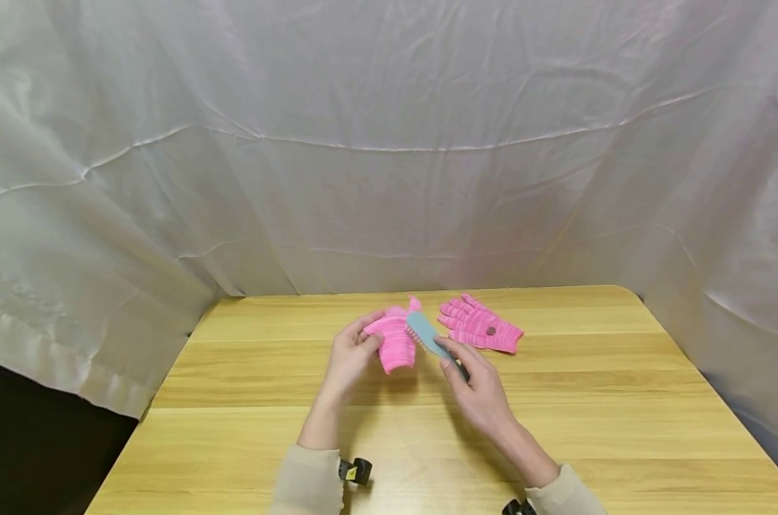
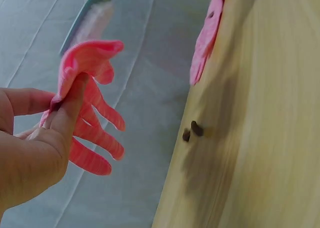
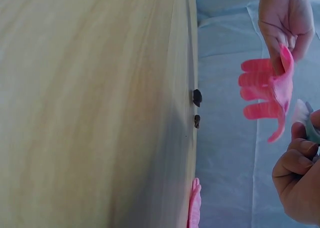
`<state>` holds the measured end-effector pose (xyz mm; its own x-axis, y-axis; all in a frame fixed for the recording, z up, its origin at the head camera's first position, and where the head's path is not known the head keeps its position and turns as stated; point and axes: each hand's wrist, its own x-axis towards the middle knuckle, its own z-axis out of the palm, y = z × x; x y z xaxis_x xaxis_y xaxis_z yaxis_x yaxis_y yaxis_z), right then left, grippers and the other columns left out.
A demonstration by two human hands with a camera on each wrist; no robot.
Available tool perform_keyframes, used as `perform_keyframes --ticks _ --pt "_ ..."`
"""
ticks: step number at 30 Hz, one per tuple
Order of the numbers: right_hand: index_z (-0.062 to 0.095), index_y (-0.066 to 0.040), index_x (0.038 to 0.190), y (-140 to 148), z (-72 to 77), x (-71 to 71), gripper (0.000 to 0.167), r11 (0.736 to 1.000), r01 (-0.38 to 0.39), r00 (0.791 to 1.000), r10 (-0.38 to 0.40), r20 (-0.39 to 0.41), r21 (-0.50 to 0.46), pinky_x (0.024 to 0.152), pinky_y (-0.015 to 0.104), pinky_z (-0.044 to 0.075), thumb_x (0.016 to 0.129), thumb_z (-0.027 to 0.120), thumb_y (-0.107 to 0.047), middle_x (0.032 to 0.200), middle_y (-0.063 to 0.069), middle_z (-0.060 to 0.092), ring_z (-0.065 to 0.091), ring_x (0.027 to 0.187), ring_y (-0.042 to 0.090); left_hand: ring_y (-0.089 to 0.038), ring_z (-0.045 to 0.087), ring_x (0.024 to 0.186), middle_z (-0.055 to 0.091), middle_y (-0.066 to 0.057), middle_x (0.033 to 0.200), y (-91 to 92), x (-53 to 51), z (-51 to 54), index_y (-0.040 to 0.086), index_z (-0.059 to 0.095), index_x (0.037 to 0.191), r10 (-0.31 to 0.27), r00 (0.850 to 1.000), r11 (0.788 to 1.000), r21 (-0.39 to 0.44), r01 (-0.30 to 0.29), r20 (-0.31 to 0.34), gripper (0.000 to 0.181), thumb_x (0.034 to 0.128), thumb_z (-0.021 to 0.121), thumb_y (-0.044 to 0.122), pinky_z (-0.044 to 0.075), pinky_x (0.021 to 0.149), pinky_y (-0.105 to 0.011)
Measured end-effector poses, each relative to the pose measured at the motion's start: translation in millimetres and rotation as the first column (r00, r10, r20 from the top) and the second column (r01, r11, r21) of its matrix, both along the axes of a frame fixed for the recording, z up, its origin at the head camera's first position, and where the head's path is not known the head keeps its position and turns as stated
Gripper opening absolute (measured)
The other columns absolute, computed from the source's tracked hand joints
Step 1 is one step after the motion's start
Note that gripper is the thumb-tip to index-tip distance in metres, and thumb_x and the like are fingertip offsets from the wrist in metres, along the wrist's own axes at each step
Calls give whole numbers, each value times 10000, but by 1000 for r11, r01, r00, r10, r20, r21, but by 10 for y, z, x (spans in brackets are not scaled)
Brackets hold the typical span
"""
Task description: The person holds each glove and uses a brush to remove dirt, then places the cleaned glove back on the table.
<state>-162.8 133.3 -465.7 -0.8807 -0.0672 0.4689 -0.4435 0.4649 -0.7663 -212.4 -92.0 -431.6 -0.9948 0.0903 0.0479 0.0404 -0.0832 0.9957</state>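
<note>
A pink knitted glove [image 1: 397,347] is held up off the table by my left hand [image 1: 352,353], which pinches its edge between thumb and fingers. In the left wrist view the glove's fingers [image 2: 100,140] hang loose. My right hand [image 1: 482,392] grips the handle of a teal brush [image 1: 425,332]. In the head view the brush's pale bristles overlap the glove's right side; the right wrist view shows the brush [image 3: 306,119] close beside the glove [image 3: 270,90]. Whether the bristles touch it, I cannot tell.
A second pink glove [image 1: 469,322] lies flat on the wooden table [image 1: 588,400], with a dark round spot [image 1: 491,330] near its cuff. Two small dark lumps [image 2: 196,128] sit on the table in the left wrist view. A grey curtain [image 1: 389,200] hangs behind the table.
</note>
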Motion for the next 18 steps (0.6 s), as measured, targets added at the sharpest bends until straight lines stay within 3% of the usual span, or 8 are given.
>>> perform_keyframes --ticks 8,18 --pt "661 -147 1386 -12 -1 -7 367 999 -22 999 24 -43 30 954 421 581 1022 655 -102 1332 38 675 639 1193 205 -285 689 1111 651 -270 1316 152 41 -34 -47 524 1466 -74 997 997 23 74 -3 468 998 544 -47 593 994 -439" --pt "663 -163 1385 -2 -22 -18 376 999 0 999 2 -49 48 989 507 560 1015 666 -99 1354 36 670 628 1241 230 -302 662 1188 575 -268 1439 158 48 -25 -51 510 1479 -88 996 993 74 87 14 489 991 547 -56 575 1023 -418"
